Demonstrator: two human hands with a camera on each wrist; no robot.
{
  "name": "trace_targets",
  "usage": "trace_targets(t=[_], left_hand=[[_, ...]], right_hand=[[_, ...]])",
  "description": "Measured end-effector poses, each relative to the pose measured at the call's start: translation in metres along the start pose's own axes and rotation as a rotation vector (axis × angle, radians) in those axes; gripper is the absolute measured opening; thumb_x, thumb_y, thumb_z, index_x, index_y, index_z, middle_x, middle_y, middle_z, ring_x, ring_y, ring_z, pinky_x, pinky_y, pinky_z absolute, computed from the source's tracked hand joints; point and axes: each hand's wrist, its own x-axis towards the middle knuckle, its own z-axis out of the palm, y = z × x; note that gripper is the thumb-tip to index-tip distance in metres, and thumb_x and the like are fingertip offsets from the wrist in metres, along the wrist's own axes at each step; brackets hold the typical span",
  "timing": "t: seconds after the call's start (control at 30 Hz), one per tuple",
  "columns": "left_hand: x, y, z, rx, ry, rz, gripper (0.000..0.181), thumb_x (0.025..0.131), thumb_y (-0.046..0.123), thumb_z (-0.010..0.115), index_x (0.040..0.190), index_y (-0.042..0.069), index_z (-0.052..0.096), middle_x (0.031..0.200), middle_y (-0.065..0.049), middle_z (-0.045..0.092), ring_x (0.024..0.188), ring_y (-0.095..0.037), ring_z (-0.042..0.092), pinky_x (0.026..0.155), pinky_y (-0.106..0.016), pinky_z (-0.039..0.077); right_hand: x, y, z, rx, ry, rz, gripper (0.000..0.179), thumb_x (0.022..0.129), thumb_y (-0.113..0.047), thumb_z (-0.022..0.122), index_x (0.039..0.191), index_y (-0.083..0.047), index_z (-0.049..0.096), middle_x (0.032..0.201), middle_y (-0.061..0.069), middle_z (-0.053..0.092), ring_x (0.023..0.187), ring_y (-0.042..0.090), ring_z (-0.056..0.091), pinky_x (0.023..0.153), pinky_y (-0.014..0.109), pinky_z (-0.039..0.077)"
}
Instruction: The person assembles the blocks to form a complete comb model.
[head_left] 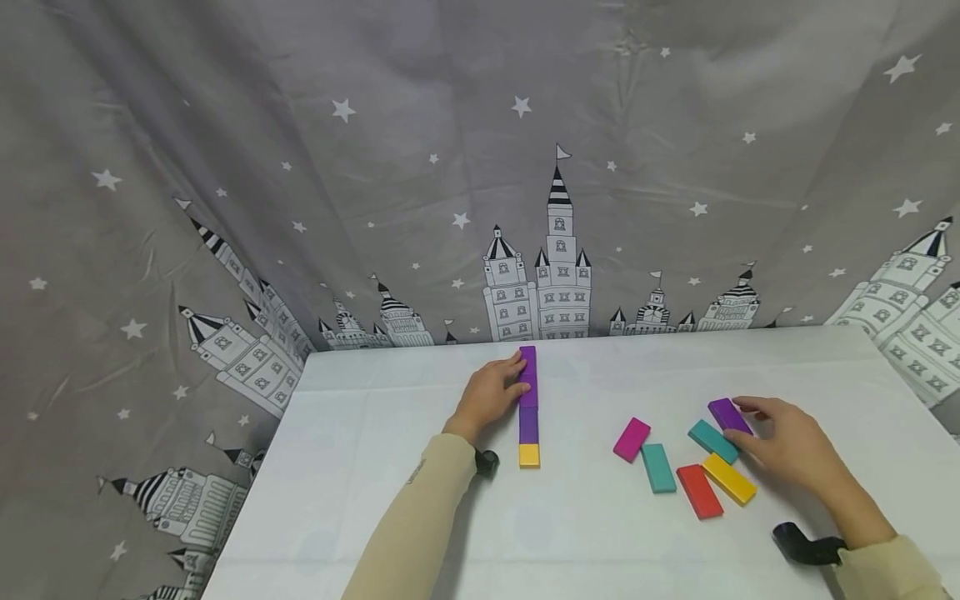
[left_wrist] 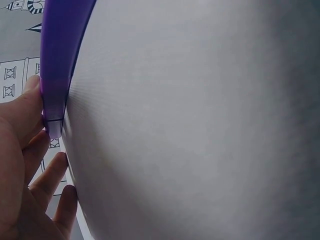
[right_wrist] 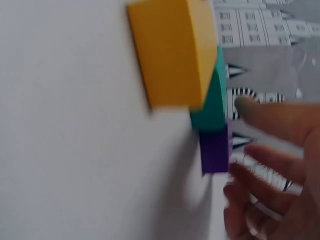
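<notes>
A straight row of rectangular blocks lies on the white table, with purple blocks (head_left: 529, 392) running away from me and a yellow block (head_left: 529, 456) at the near end. My left hand (head_left: 487, 398) touches the row's left side near its far end; in the left wrist view its thumb and a finger rest against the purple side. At the right, my right hand (head_left: 791, 437) reaches around a loose purple block (head_left: 729, 415). The right wrist view shows its fingers spread, apart from that purple block (right_wrist: 215, 152).
Between the hands lie a magenta block (head_left: 632, 439), a teal block (head_left: 658, 468), a red block (head_left: 700, 492), another yellow block (head_left: 730, 479) and a second teal block (head_left: 713, 441). A grey castle-print curtain (head_left: 420, 192) hangs behind the white table (head_left: 360, 500).
</notes>
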Motion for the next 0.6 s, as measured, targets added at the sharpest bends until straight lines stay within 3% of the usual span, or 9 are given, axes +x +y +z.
trace_targets(t=[0.3, 0.6], left_hand=[[0.001, 0.001, 0.000, 0.006, 0.003, 0.001, 0.054, 0.099, 0.032, 0.065, 0.146, 0.011, 0.052, 0.157, 0.001, 0.042, 0.142, -0.027, 0.043, 0.120, -0.046, 0.031], [0.003, -0.001, 0.001, 0.002, 0.005, -0.003, 0.054, 0.098, 0.033, 0.065, 0.147, 0.012, 0.052, 0.157, 0.003, 0.041, 0.143, -0.028, 0.041, 0.120, -0.047, 0.029]], right_hand=[[0.014, 0.027, -0.005, 0.135, -0.116, -0.147, 0.073, 0.084, -0.027, 0.082, 0.142, 0.004, 0.049, 0.133, 0.033, 0.054, 0.116, 0.048, 0.052, 0.094, 0.065, 0.050], [0.026, 0.034, -0.010, 0.145, -0.180, -0.234, 0.069, 0.080, -0.017, 0.084, 0.139, 0.004, 0.053, 0.136, 0.033, 0.053, 0.120, 0.052, 0.051, 0.095, 0.066, 0.049]])
